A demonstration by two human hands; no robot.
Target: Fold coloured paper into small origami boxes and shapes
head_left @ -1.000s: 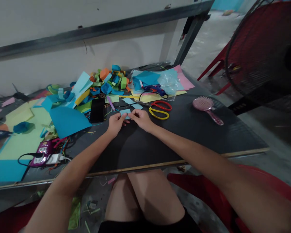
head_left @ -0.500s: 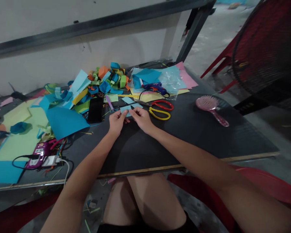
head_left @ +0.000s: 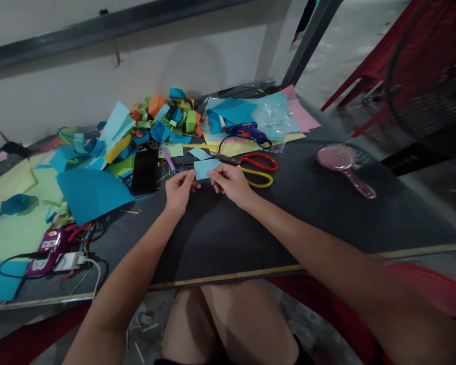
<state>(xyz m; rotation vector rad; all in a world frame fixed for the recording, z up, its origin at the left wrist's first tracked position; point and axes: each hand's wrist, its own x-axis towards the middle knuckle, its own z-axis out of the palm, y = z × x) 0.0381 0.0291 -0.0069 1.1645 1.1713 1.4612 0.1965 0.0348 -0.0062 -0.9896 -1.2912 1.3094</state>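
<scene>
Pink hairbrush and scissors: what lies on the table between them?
Nothing: in the head view, only bare dark tabletop separates the scissors from the pink hairbrush.

Left hand [head_left: 179, 190] and right hand [head_left: 231, 183] pinch a blue paper piece [head_left: 206, 168] over the black table [head_left: 289, 213], near scissors [head_left: 258, 170].

Left arm: bare, stretched forward from the lower left, forearm angled inward.
Left grip [head_left: 180, 188]: knuckles up, thumb and forefinger pinched together.
Right arm: bare, reaching in from the lower right.
Right grip [head_left: 231, 182]: fingers curled, fingertips pinched, near Left grip.
</scene>
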